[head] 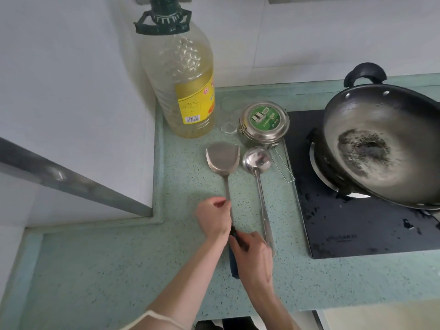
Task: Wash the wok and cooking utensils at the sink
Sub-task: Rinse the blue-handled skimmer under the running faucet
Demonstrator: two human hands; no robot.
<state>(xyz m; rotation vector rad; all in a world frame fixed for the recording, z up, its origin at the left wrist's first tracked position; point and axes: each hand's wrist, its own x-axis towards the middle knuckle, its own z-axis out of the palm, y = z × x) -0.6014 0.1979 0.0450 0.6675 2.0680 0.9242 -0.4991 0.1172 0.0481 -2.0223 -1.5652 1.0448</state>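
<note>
Both hands on spatula point(222, 160) handle: left hand point(214, 216) at the shaft, right hand point(252, 251) on the grip. Ladle point(258, 163) alongside; wok point(383, 144) on stove point(357, 229).

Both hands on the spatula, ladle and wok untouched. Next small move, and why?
Probably lift the spatula clear of the countertop. The left hand already grips its metal shaft and the right hand its dark handle, while its blade still lies flat beside the ladle. No sink is in view.
</note>
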